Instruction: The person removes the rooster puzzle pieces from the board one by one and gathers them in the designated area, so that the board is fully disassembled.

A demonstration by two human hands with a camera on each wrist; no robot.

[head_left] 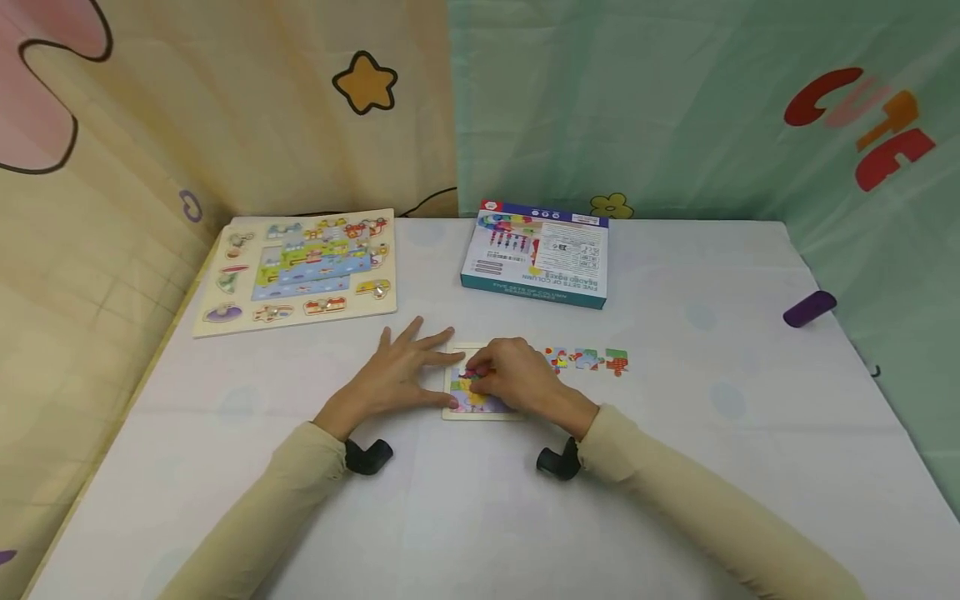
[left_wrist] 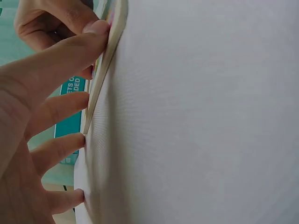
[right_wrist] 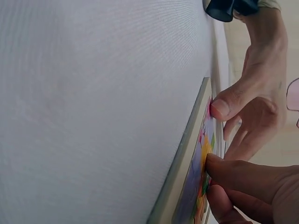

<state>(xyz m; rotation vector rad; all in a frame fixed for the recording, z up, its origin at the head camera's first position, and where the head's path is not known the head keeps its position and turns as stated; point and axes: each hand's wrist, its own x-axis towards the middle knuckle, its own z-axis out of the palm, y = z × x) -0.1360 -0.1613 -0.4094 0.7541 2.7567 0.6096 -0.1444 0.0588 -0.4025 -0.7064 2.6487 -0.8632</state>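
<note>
A small jigsaw puzzle in a pale wooden tray [head_left: 480, 417] lies on the table, partly hidden under my right hand. My left hand [head_left: 393, 375] spreads its fingers at the tray's left side, the thumb resting on its lower left corner. With bent fingers, my right hand [head_left: 521, 379] pinches a small reddish puzzle piece [head_left: 474, 374] over the tray's picture; the fingers cover most of it. In the right wrist view, thumb and fingertips are right at the colourful picture [right_wrist: 189, 186]. Loose puzzle pieces [head_left: 587, 359] lie in a row to the right of the tray.
At the back left lies a larger wooden knob puzzle board [head_left: 330, 311] with cards on it. A boxed bead set [head_left: 532, 254] stands behind the tray. A purple cylinder [head_left: 810, 309] lies by the right edge. Curtains hang behind the table [head_left: 465, 517].
</note>
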